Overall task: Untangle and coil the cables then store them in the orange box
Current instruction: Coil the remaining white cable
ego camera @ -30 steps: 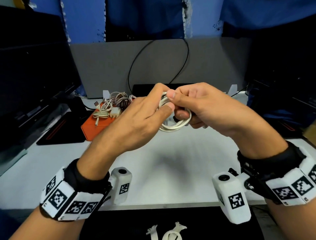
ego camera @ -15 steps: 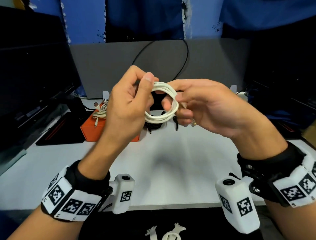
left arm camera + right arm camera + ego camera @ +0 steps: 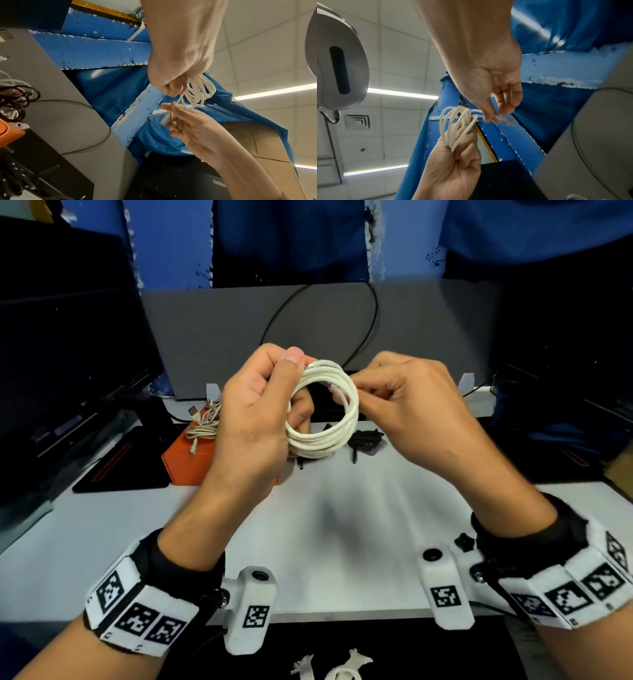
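Observation:
A white cable wound into a small round coil [image 3: 325, 412] [image 3: 199, 93] [image 3: 457, 124] is held up above the table between both hands. My left hand [image 3: 267, 405] grips the coil, thumb on top and fingers through the loop. My right hand [image 3: 394, 402] pinches the cable's free end with its clear plug [image 3: 502, 119] [image 3: 165, 119] at the coil's right side. The orange box [image 3: 191, 463] stands on the table behind my left hand, with a bundle of pale cables [image 3: 205, 422] on it. A black cable [image 3: 364, 440] lies coiled on the table beyond the hands.
A white table [image 3: 342, 542] carries a grey partition [image 3: 239, 337] at the back with a thin black wire looped over it. Dark monitors [image 3: 68, 354] stand at the left and right. A black mat [image 3: 116, 463] lies left of the box.
Both hands have risen with the white cable and the coil has grown tighter and rounder. My right hand has shifted from the loops to the free plug end.

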`<state>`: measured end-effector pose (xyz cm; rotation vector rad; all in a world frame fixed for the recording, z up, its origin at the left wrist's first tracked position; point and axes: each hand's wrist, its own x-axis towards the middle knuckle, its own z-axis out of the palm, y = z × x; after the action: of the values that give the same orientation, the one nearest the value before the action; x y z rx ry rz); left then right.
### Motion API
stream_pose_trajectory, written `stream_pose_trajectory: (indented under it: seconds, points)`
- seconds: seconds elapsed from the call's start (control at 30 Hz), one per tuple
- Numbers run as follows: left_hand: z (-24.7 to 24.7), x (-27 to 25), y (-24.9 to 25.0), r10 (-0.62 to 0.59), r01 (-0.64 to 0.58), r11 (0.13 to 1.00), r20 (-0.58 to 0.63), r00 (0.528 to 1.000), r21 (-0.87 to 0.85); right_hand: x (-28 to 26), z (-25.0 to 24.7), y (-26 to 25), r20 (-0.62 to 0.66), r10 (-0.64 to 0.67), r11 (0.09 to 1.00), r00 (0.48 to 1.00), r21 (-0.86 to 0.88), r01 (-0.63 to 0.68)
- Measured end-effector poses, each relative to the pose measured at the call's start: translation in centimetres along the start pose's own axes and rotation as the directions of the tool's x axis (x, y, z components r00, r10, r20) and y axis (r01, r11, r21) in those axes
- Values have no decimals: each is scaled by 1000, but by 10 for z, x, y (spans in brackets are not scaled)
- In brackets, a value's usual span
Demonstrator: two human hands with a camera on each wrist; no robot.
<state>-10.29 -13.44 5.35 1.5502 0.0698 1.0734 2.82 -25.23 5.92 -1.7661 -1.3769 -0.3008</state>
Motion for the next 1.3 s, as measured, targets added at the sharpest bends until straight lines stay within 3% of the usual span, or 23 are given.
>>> stream_pose_trajectory:
  seconds: [0.1,0.23,0.4,0.47,0.53,0.7,0.8,0.9,0.97,1.1,1.2,1.23,1.3]
  points:
    - [3,-1,0,125,-123,989,-15,992,78,0,5,-3,2,139,934,990,333,-132]
    - [1,-2,3,260,-262,949,32,965,173,2,8,-10,143,232,674,962,690,-265]
    - [-7,0,-1,333,-324,885,34,942,335,-2,16,-17,483,200,333,853,785,-523]
    - [-8,0,-2,364,-334,844,9,931,420,-2,19,-18,550,144,256,822,782,-568]
    - [-8,0,-3,381,-326,804,-9,924,498,-3,21,-19,555,122,283,823,775,-565]
    - [-11,2,-4,407,-323,730,-2,914,603,-6,25,-15,485,147,506,862,712,-487]
    - [-14,3,-4,406,-334,690,38,913,643,-5,23,-16,415,197,730,888,542,-415]
    - [-15,4,-5,382,-332,671,74,921,663,-7,20,-16,360,123,930,925,284,-234]
    - [-18,6,-5,358,-302,669,61,932,679,-7,10,-15,427,76,952,901,237,-193]
    - [-21,11,-2,287,-249,690,58,956,680,-4,-15,-5,579,2,887,815,375,-268]
    - [-24,16,-4,83,-164,819,170,982,550,0,-10,5,529,60,851,847,417,-321]
    - [-30,19,-6,-11,-101,889,242,970,446,2,-7,8,501,88,830,861,441,-342]
    - [-42,26,-9,-145,46,969,404,903,244,6,-6,15,456,132,769,880,514,-381]
